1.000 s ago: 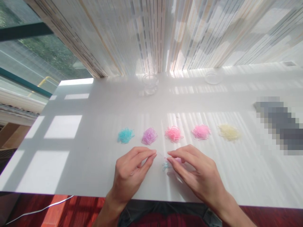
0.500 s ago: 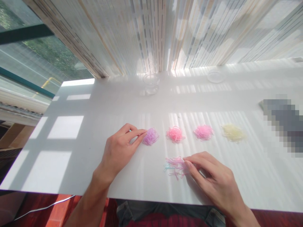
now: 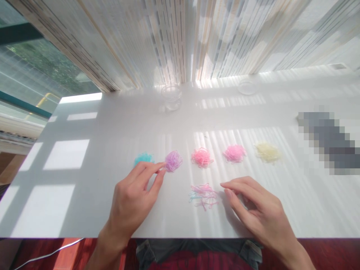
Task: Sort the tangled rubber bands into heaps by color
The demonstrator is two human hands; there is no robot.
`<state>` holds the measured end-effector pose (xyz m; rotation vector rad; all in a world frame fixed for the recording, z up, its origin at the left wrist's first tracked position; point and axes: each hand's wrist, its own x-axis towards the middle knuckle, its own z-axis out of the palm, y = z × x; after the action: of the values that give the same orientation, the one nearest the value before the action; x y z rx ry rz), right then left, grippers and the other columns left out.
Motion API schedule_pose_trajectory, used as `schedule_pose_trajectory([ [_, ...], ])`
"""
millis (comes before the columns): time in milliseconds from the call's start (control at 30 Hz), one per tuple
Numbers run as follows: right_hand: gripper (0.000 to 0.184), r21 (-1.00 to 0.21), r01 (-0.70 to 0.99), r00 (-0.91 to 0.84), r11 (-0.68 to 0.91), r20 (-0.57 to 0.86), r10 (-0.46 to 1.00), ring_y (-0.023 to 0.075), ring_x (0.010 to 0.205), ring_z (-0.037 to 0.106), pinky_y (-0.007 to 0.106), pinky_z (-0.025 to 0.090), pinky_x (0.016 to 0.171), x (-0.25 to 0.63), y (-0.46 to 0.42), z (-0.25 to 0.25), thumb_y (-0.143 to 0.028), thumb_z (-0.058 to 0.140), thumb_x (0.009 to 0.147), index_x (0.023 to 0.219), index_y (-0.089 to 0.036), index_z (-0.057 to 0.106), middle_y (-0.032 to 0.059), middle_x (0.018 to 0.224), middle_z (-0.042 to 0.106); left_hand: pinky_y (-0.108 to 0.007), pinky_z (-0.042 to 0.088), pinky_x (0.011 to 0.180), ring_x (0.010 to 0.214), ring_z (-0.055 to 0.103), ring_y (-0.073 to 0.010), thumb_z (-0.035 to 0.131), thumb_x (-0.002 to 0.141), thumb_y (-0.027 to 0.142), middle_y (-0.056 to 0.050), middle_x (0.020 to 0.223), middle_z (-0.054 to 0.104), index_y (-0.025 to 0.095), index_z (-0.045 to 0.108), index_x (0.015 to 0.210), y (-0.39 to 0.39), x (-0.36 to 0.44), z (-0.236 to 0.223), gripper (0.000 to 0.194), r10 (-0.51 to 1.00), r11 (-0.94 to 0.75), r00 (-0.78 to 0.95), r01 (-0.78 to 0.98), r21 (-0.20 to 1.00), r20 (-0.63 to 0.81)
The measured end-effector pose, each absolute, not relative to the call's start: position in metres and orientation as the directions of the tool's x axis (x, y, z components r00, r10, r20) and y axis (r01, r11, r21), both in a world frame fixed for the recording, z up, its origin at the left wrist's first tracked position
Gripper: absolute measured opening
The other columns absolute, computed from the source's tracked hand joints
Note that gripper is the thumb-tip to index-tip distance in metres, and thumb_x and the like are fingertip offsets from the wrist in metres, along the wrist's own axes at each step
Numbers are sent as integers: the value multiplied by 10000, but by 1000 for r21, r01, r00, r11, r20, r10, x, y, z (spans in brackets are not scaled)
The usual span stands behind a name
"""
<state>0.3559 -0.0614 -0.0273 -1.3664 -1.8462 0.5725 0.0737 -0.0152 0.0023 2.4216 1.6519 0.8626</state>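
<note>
Five small heaps of thin elastic bands lie in a row on the white table [image 3: 112, 123]: a teal heap [image 3: 143, 158], a purple heap [image 3: 173, 161], a coral heap [image 3: 201, 157], a pink heap [image 3: 234, 153] and a pale yellow heap [image 3: 267, 152]. A loose mixed bunch of pink and teal bands [image 3: 203, 195] lies nearer me. My left hand [image 3: 132, 198] has thumb and forefinger pinched together at the purple heap's left edge; what they hold is too small to see. My right hand [image 3: 258, 213] rests just right of the mixed bunch, fingers loosely extended.
A clear glass cup [image 3: 171, 96] and a shallow clear dish [image 3: 247, 87] stand at the table's far edge by the striped curtain. A blurred dark object [image 3: 329, 142] lies at the right. A white cable [image 3: 45, 255] runs on the floor at the lower left.
My left hand went from the mixed bunch out to the purple heap, then drew back slightly, uncovering the teal heap. My right hand let go of the bunch and rests beside it.
</note>
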Motion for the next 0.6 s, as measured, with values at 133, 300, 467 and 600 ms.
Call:
schedule_pose_trajectory([
  [133,141,-709,619,-217,338,259,941,171,850,700,276,601,716,361,-68,-27,-190,625,990,1101,-209,710,60,957,693,-229,535,652,721,664,-122,602,1021,200,-20,957,726,214,716,1130,-38,99,-8,158,853,-519,406,722,457,327],
  [300,142,-699,633,-255,332,217,942,187,853,695,313,606,749,352,-70,-24,-208,592,1015,1106,-221,701,57,949,687,-243,579,698,781,705,-144,553,1045,220,-32,963,712,224,690,1170,-49,127,-21,186,840,-541,464,678,498,280],
  [467,125,-686,666,-243,293,172,955,212,859,681,366,593,765,339,-63,-24,-219,572,1026,1064,-215,691,64,943,687,-230,563,647,734,697,-141,549,1049,237,-21,902,692,210,708,1093,-47,138,-23,167,855,-519,436,713,471,281],
  [600,117,-685,672,-239,282,160,958,212,841,672,372,578,754,336,-60,-25,-192,573,1018,1007,-205,689,57,914,676,-238,573,664,731,702,-142,566,1041,226,-13,889,690,211,719,1061,-47,139,-24,155,860,-510,422,706,491,287],
])
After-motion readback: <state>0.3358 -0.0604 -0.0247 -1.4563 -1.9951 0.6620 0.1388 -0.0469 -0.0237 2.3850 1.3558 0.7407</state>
